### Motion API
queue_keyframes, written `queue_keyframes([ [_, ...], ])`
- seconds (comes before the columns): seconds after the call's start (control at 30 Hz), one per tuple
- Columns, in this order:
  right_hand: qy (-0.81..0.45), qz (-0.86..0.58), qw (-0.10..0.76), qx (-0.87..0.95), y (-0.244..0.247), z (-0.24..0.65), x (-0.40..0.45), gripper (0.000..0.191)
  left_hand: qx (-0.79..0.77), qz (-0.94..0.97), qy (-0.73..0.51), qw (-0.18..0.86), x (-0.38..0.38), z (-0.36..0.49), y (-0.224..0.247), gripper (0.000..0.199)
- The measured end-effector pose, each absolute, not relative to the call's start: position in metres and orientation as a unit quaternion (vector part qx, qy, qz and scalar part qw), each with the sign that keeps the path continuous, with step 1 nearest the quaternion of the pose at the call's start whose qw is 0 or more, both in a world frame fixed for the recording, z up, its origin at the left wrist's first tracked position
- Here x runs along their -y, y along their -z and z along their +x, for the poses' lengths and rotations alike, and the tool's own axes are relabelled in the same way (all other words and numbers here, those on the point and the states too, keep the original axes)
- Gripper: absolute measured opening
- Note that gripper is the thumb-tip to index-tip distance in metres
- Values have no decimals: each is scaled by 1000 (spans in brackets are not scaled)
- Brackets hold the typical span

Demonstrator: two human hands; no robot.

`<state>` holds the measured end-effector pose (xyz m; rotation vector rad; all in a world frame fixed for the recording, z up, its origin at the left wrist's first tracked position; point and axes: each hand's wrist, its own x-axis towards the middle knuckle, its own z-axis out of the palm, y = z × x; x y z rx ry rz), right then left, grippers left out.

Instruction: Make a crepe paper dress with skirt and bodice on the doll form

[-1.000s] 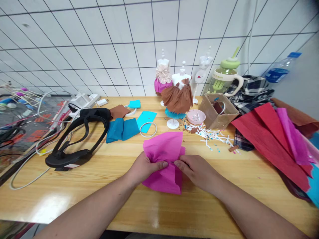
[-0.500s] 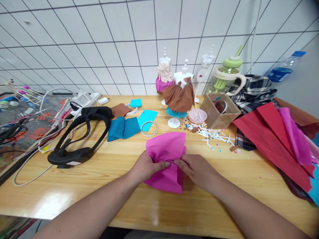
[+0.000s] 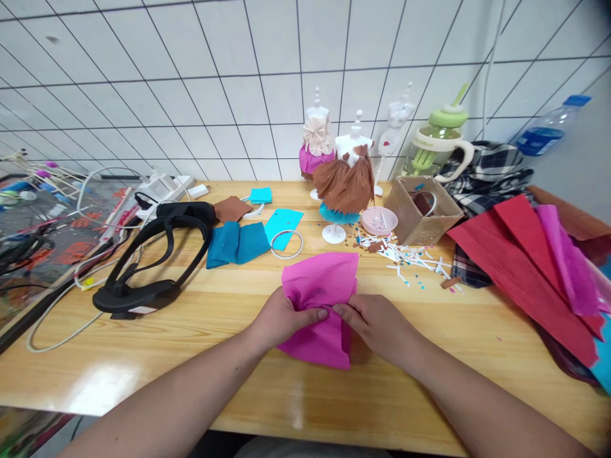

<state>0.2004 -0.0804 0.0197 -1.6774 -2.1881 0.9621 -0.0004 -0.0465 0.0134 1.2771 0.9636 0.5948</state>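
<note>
Both my hands grip a sheet of pink crepe paper (image 3: 321, 278) above the front of the wooden table. My left hand (image 3: 285, 316) holds its left side, thumb laid across the front and fingers hidden behind. From the right, my right hand (image 3: 371, 319) pinches it near the middle, its thumb tip close to the left one. The paper is gathered between the thumbs and flares out above and below. Beyond it stands a small white mannequin in a brown paper dress (image 3: 344, 181) with a blue frill.
White paper scraps (image 3: 405, 254) lie by a pink dish (image 3: 379, 221) and a cardboard box (image 3: 422, 219). Red paper (image 3: 520, 273) is heaped at right. Folded teal paper (image 3: 237, 244), a white ring (image 3: 286, 256) and a black headset (image 3: 143, 296) are at left. A green-lidded jug (image 3: 439, 143) stands behind.
The whole view has shifted very slightly. Both hands keep the same grip on the pink crepe paper, with hardly any movement.
</note>
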Motion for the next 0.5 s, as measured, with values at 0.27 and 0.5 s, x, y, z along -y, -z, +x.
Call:
queue_keyframes([
  [0.27,-355,-562,132,735,-24,198,81,44,-424,588,-260,638,47,1,-11,30],
  [0.5,-339,-569,119,740,-22,200,79,47,-412,565,-265,664,49,0,-14,37],
])
